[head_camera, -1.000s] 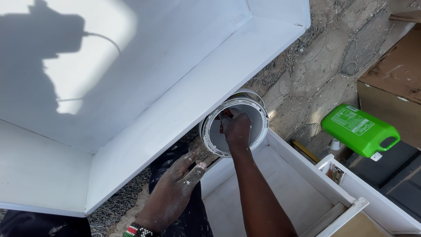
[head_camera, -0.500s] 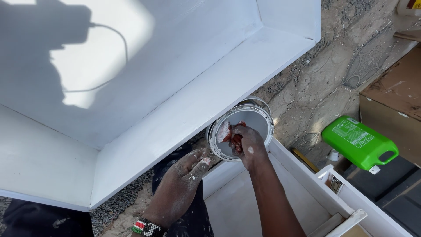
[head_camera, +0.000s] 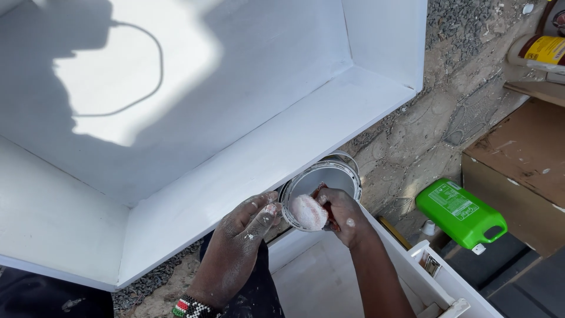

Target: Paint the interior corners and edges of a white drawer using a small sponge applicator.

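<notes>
Lifted from the paint tin (head_camera: 329,176), my right hand (head_camera: 344,215) now grips a paint-soaked sponge (head_camera: 309,212); my left hand (head_camera: 241,247) rests open beside it.

White cabinet box (head_camera: 247,118); my paint-flecked hands, left (head_camera: 241,241) and right (head_camera: 344,215); red rag (head_camera: 310,212) coated white; white-smeared paint bucket (head_camera: 329,176); green jerrycan (head_camera: 462,213), white cap; red, green, black and white beaded wristband (head_camera: 191,308); brown cardboard box (head_camera: 524,165).
</notes>
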